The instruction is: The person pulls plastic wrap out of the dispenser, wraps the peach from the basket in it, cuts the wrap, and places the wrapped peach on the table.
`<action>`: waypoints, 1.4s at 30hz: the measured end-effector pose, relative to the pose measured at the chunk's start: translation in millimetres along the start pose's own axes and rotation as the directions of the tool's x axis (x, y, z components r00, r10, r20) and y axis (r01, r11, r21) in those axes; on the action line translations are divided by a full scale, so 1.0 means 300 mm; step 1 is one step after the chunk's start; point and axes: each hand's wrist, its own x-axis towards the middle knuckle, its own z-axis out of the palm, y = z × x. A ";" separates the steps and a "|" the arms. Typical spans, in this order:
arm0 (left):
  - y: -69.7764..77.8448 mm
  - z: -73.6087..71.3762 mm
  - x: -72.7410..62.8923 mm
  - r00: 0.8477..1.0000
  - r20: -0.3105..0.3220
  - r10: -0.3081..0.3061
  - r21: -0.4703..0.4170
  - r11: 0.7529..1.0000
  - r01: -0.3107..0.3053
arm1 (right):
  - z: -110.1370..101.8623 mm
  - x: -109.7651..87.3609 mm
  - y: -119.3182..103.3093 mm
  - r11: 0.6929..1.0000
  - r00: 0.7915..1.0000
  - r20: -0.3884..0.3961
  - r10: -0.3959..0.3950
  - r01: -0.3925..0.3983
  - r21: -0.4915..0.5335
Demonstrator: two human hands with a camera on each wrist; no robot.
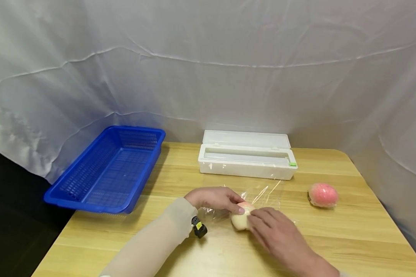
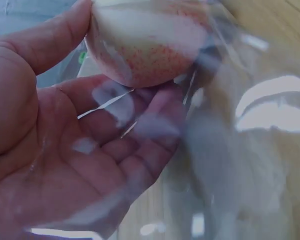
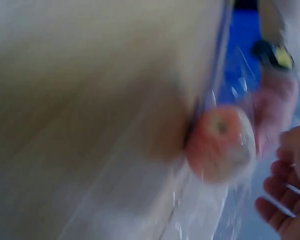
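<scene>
A pale yellow peach (image 1: 240,221) with a pink blush lies low over the table, partly covered by clear plastic film (image 1: 263,194). My left hand (image 1: 213,199) holds the peach between thumb and fingers. The left wrist view shows the film stretched over the palm and the speckled peach (image 2: 145,55). My right hand (image 1: 277,235) is at the peach's right side with its fingers loosely bent. In the right wrist view, which is blurred, the right hand's fingers (image 3: 277,217) stand beside the film-covered peach (image 3: 217,147), holding nothing visible.
A white film dispenser box (image 1: 247,169) with its lid raised stands at the back. The blue plastic basket (image 1: 138,184) is at the left. A pink peach (image 1: 323,195), shiny as if wrapped, lies at the right. Behind the table (image 1: 360,231) hangs a grey-white curtain (image 1: 228,88).
</scene>
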 end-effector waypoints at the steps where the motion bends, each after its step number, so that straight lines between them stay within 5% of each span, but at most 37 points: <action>1: -0.001 -0.001 0.003 1.000 0.009 0.005 -0.015 1.000 -0.005 | 0.013 0.008 -0.016 1.000 0.999 0.032 -0.016 0.016 -0.018; 6: -0.010 -0.005 0.012 0.999 0.040 0.007 -0.106 0.994 -0.003 | 0.058 0.027 -0.031 0.998 0.995 0.092 0.042 -0.037 -0.051; 10: -0.015 -0.015 0.006 1.000 0.026 0.001 -0.079 0.997 0.001 | 0.084 0.039 -0.010 0.997 0.993 0.089 0.079 -0.077 -0.024; 17: -0.039 -0.042 -0.016 0.995 -0.094 -0.012 -0.044 0.999 0.008 | 0.125 0.061 0.031 0.995 0.989 0.117 0.096 -0.097 0.003; 20: -0.035 -0.052 -0.033 0.972 -0.236 -0.013 0.031 0.999 0.021 | 0.134 0.069 0.047 0.995 0.986 0.138 0.099 -0.100 0.003; 23: -0.004 -0.053 -0.059 0.909 -0.415 0.048 0.186 0.982 0.033 | 0.137 0.079 0.064 0.993 0.977 0.174 0.119 -0.120 -0.003; 25: 0.030 -0.039 -0.080 0.859 -0.495 0.130 0.337 0.940 0.052 | 0.136 0.090 0.075 0.991 0.972 0.197 0.129 -0.131 -0.004; 27: 0.065 -0.011 -0.100 0.836 -0.505 0.217 0.484 0.873 0.065 | 0.133 0.102 0.084 0.990 0.967 0.216 0.133 -0.138 0.007; 32: 0.083 0.104 -0.106 0.834 -0.383 0.398 0.786 0.614 0.069 | 0.122 0.122 0.099 0.987 0.954 0.264 0.144 -0.157 0.030; 35: 0.060 0.153 -0.084 0.824 -0.336 0.457 0.868 0.491 0.082 | 0.114 0.132 0.107 0.985 0.943 0.296 0.153 -0.171 0.035; 38: 0.035 0.171 -0.059 0.811 -0.333 0.481 0.888 0.449 0.099 | 0.109 0.148 0.122 0.972 0.917 0.358 0.176 -0.219 0.084; 42: 0.008 0.165 -0.032 0.794 -0.369 0.482 0.873 0.472 0.119 | 0.104 0.178 0.155 0.912 0.854 0.472 0.218 -0.350 0.213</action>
